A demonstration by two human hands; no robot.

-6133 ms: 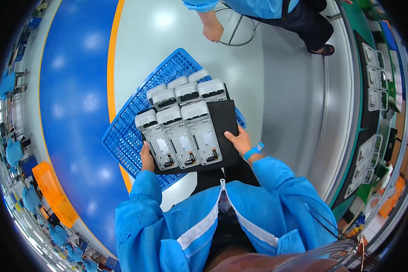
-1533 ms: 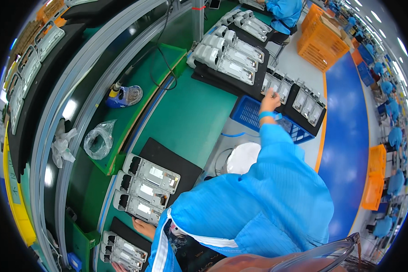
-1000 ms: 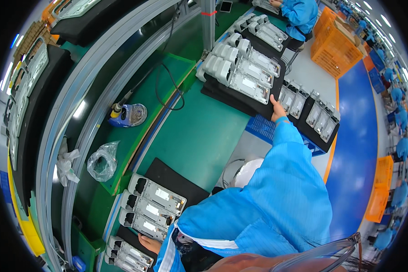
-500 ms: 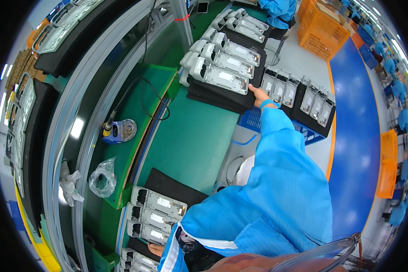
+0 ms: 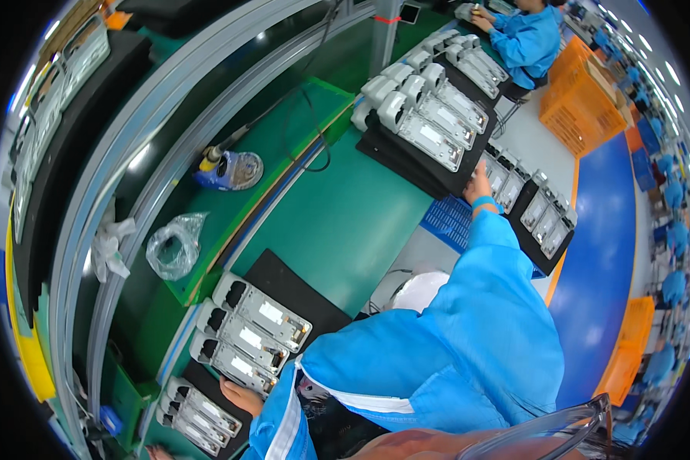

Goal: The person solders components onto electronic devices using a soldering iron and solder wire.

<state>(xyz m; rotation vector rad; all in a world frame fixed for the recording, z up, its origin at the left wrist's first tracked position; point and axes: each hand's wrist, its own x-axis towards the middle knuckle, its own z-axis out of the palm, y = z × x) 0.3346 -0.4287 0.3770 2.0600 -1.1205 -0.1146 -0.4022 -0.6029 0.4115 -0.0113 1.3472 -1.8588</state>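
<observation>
My right hand (image 5: 478, 184) reaches across to the right corner of a black foam pad stack (image 5: 406, 166), its fingers closed at the pad's edge. On that stack lie several grey plastic device housings (image 5: 429, 138) with a raised hollow end. Nearer me, my left hand (image 5: 242, 398) is at the near edge of another black pad (image 5: 295, 290), beside a few similar housings (image 5: 262, 314). Its fingertips touch the lowest housing's side; whether they also grip the pad is hidden.
A soldering iron stand (image 5: 230, 170) and a clear plastic bag (image 5: 178, 245) sit on the green ledge. More housings (image 5: 548, 218) lie over a blue crate (image 5: 446, 222) at right. A co-worker (image 5: 525, 46) is beyond. Someone's hand (image 5: 159, 453) shows at lower left.
The whole view has turned and shifted. Both pads appear to stay in place on the bench. My right hand has moved slightly along the pad's edge; the co-worker shows more fully.
</observation>
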